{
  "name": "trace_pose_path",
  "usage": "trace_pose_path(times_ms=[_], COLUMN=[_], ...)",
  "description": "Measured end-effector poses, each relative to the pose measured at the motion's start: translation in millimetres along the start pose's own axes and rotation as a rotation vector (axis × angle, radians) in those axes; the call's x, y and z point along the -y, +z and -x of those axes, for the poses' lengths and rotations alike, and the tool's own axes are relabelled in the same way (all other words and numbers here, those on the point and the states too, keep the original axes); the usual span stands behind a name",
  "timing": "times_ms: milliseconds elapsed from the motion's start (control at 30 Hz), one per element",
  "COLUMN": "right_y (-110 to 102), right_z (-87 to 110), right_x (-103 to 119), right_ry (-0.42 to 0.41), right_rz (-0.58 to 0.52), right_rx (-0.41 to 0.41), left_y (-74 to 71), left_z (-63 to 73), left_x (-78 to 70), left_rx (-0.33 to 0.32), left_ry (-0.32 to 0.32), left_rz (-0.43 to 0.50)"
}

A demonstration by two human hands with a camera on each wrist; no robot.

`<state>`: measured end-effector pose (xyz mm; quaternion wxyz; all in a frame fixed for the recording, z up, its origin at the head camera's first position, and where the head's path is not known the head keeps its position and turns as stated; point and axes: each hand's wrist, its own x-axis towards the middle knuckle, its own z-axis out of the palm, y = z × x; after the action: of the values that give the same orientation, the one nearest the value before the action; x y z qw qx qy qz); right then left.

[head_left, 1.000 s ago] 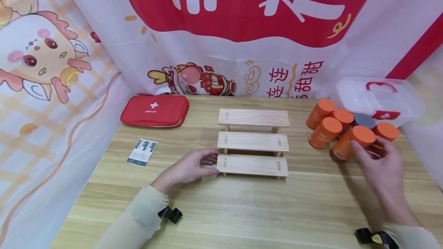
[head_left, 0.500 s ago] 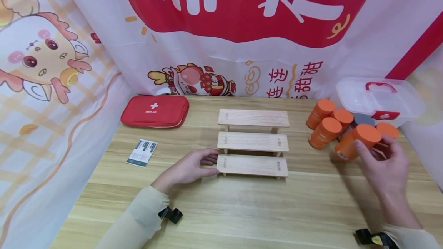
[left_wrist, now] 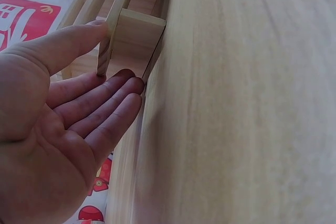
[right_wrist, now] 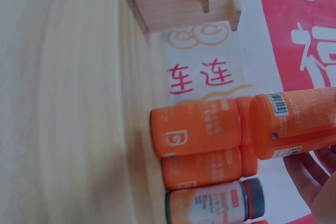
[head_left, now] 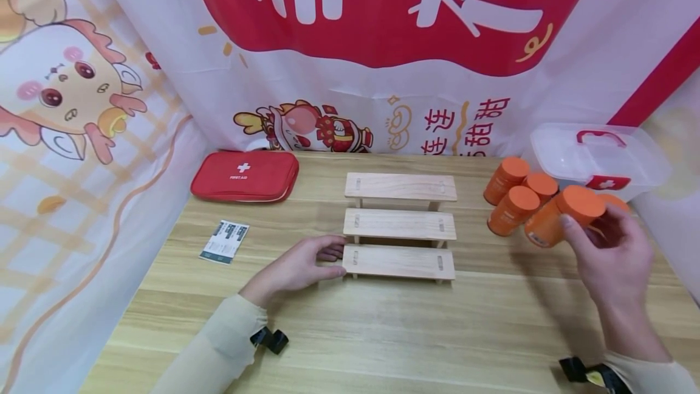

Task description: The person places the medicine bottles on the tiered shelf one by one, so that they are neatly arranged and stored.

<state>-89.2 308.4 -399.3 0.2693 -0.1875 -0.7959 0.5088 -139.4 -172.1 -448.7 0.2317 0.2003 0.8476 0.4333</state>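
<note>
My left hand (head_left: 303,263) is at the left end of a three-step wooden display stand (head_left: 399,260). In the left wrist view its thumb and index fingertip pinch the end of the lowest board (left_wrist: 107,45), while the other fingers reach out beneath. On the right, my right hand (head_left: 615,266) grips an orange bottle (head_left: 549,224) with an orange cap, tilted and lifted off the table. The right wrist view shows this held bottle (right_wrist: 299,121) base-on, with a barcode near its bottom. Several similar bottles (head_left: 511,211) stand just beside it.
A clear plastic first-aid box (head_left: 596,148) with a red handle stands at the back right. Among the bottles is a grey-capped jar (right_wrist: 210,203). A red first-aid pouch (head_left: 244,176) and a printed card (head_left: 224,241) lie left of the stand. Printed cloth (head_left: 383,102) hangs behind.
My right hand has lifted the orange bottle up from the group, its cap rising and hiding the grey-capped jar in the head view. The left hand and stand have stayed put.
</note>
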Motion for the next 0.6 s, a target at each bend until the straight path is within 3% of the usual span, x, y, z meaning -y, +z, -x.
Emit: trace_pose_path(times_ms=[367, 600], right_y=[13, 30], right_z=[2.8, 4.0], right_x=[23, 38], right_ry=[-0.056, -0.065], right_rz=[-0.008, 0.019], right_rx=[0.056, 0.153], left_y=[-0.2, -1.0], left_z=[0.0, -1.1], left_x=[0.9, 2.4], left_rx=[-0.003, 0.0], left_ry=[-0.011, -0.016], left_rz=[-0.006, -0.013])
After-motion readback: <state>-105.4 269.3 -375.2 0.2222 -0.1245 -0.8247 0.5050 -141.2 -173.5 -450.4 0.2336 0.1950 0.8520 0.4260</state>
